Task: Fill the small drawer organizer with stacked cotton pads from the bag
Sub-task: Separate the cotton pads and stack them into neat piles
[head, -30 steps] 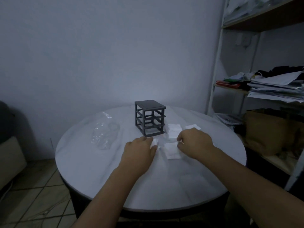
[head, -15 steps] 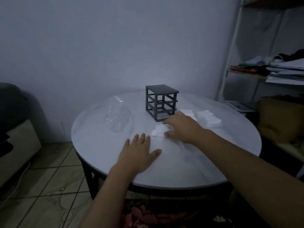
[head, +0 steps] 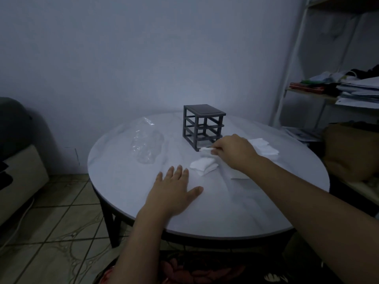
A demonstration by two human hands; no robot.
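Pads up front: our right hand (head: 231, 152) pinches a small stack of cotton pads (head: 205, 150) between thumb and fingertips, right at the near bottom corner of the drawer organizer (head: 203, 125). Whether the stack touches the frame, we cannot tell. We'd judge it is held low and pointed at the frame to slide into the bottom tier. Our left hand (head: 174, 191) lies spread, palm down on the table (head: 235, 212), holding nothing, probably bracing us as we lean in.

A loose pile of pads (head: 203, 166) waits between the two hands, handy for the next pick, and a second pile (head: 263, 147) sits beyond the right wrist. The clear bag (head: 146, 144) lies crumpled left of the organizer, apart from it. The tiers look bare, though the light is dim.

Round pale table, plain wall (head: 143, 58) behind, tiled floor (head: 57, 212) below, and a shelf unit (head: 295, 68) with stacked papers (head: 361, 89) on the right.
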